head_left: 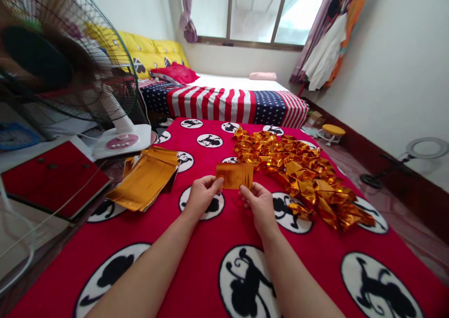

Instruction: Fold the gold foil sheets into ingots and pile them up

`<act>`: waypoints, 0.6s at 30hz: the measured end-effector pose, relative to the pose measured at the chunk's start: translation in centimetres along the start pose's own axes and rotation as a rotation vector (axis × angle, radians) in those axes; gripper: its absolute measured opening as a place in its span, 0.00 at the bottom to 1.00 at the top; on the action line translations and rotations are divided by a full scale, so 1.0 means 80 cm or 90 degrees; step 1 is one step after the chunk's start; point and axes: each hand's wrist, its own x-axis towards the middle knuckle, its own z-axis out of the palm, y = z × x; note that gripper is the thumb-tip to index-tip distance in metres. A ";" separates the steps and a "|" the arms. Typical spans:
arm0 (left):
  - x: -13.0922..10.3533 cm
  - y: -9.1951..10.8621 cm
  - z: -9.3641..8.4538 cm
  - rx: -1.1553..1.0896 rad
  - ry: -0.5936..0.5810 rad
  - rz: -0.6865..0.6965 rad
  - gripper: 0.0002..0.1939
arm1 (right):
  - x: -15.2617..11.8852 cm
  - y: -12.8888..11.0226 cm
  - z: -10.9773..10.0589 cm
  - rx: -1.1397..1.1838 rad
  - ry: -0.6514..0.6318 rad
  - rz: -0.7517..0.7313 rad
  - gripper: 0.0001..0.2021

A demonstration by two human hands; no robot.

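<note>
A small rectangle of shiny gold foil paper (234, 176) is held up over the red cloth, stretched between my two hands. My left hand (203, 192) pinches its left edge between thumb and fingers. At the lower right corner, my right hand (258, 202) grips it the same way. To the left lies a stack of flat gold foil sheets (145, 177), slightly fanned out. Over on the right spreads a big heap of folded gold foil pieces (305, 168), crumpled-looking and glossy. One folded piece (300, 211) sits at the heap's near edge, close to my right hand.
The red cloth (189, 271) with monkey prints covers the table. On the left stands a fan (121, 138) beside a red panel (52, 177). Behind is a bed with a flag-patterned cover (224, 104). A yellow stool (333, 130) and a ring light (426, 148) stand at right.
</note>
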 end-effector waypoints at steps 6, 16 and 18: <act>-0.009 0.005 0.003 -0.095 -0.085 -0.045 0.17 | -0.003 0.000 0.008 0.036 0.031 -0.010 0.14; -0.015 0.007 0.022 -0.113 -0.087 -0.035 0.13 | -0.012 0.003 0.020 0.061 -0.021 -0.029 0.14; -0.015 0.007 0.023 -0.087 -0.074 -0.034 0.13 | -0.012 0.004 0.021 0.050 -0.017 -0.034 0.13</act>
